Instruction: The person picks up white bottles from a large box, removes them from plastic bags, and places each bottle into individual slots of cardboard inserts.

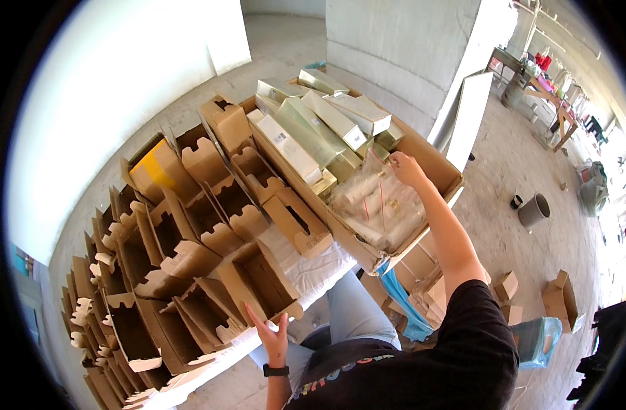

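Observation:
My left hand (270,339), a dark band on its wrist, rests with fingers apart against the near end of an open cardboard box (261,281). That box has nothing visible inside. To the right, my right hand (410,171) is closed on the upper part of a clear plastic bag (367,198). Pale, rolled-looking contents show through the bag, along with red seal lines. It lies in the near end of a large open carton (432,164). Several long, pale boxes (337,119) are piled in the carton's far end.
Rows of open brown cardboard boxes (132,328) cover the white-topped table (320,270) on the left. A concrete pillar (401,55) stands behind the carton. On the floor at right are a grey bucket (533,210), loose cardboard (560,301) and a plastic-lined bin (537,342).

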A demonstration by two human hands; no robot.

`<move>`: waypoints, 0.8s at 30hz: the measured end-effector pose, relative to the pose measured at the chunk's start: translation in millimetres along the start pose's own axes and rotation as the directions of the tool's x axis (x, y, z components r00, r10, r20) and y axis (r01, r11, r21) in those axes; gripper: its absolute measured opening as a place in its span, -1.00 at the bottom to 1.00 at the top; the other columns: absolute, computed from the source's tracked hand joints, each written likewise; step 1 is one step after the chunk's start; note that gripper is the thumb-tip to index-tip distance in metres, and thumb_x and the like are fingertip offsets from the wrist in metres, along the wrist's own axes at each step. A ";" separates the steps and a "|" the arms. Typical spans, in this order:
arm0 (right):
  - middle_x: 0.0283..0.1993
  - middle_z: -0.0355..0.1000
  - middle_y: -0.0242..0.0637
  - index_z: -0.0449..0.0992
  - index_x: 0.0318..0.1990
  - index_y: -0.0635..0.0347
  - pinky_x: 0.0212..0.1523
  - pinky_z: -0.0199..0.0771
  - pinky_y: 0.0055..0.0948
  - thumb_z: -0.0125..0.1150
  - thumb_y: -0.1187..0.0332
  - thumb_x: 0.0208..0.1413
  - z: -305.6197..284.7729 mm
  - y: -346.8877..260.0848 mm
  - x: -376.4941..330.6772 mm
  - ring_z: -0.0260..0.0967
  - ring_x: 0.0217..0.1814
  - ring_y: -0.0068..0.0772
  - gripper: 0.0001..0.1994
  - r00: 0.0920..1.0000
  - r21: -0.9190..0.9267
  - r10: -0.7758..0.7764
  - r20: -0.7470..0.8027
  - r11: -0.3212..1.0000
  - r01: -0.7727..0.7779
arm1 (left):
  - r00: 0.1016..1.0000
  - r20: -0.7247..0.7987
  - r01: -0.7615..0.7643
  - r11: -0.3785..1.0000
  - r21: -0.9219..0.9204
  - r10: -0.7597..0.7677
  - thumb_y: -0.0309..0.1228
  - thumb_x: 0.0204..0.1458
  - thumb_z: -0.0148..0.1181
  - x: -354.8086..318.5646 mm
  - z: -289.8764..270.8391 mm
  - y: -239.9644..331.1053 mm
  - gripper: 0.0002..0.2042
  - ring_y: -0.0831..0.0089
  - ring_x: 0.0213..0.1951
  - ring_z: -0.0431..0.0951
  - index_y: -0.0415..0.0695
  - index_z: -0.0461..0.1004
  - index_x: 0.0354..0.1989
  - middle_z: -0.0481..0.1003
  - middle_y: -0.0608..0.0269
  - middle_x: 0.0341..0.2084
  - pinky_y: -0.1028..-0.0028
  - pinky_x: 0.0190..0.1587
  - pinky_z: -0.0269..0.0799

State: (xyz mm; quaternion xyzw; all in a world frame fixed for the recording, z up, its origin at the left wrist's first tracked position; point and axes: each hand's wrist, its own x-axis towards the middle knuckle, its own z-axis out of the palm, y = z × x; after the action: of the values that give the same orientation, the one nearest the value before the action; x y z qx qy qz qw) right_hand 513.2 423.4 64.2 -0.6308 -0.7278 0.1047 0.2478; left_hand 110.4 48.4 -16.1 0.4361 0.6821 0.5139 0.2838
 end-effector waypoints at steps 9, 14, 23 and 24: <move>-0.17 0.56 -0.18 0.51 -0.03 0.22 -0.05 0.43 -0.40 0.13 0.42 0.08 26.5 12.0 15.0 0.50 -0.16 -0.37 -0.72 0.971 0.212 0.075 0.227 0.969 -0.124 | 1.000 -0.002 0.020 1.000 0.012 -0.020 -0.39 -0.02 0.35 -1.9 -2.0 -4.3 -0.02 0.02 0.38 0.01 -0.09 -0.28 0.45 -0.13 -0.02 0.42 -0.05 0.24 0.16; -0.24 0.55 -0.23 0.62 -0.31 0.18 -0.14 0.44 -0.42 0.22 0.42 0.00 7.7 -3.2 10.3 0.49 -0.22 -0.43 -0.88 0.978 0.184 0.053 0.202 0.979 -0.091 | 0.999 0.010 0.037 0.999 0.010 -0.037 -0.37 -0.01 0.34 -1.7 -1.4 -7.3 -0.03 0.01 0.39 -0.01 -0.09 -0.28 0.45 -0.14 -0.02 0.42 -0.06 0.25 0.15; -0.30 0.45 -0.37 0.64 -0.38 0.10 -0.29 0.41 -0.49 0.45 0.34 -0.11 -10.2 -5.3 4.6 0.35 -0.34 -0.56 -0.87 0.973 0.244 0.110 -0.203 0.968 -0.059 | 0.998 0.014 0.055 0.998 0.021 -0.055 -0.34 0.00 0.34 -2.3 -1.5 4.8 -0.04 -0.01 0.39 -0.03 -0.09 -0.28 0.45 -0.15 -0.02 0.42 -0.09 0.24 0.14; -0.32 0.44 -0.39 0.63 -0.38 0.11 -0.31 0.40 -0.51 0.44 0.33 -0.08 -10.3 -4.8 5.1 0.33 -0.37 -0.57 -0.87 0.971 0.257 0.112 -0.210 0.965 -0.055 | 0.999 0.013 0.051 0.999 0.020 -0.051 -0.34 0.00 0.34 -2.2 -1.4 4.4 -0.04 -0.01 0.39 -0.03 -0.09 -0.28 0.45 -0.15 -0.02 0.42 -0.09 0.24 0.14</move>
State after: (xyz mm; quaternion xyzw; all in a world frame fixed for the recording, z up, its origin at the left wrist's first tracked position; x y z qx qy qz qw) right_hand 513.7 425.8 76.4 -0.6326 -0.6491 0.1344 0.4006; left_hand 111.6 46.2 -11.7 0.4248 0.6962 0.4967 0.2968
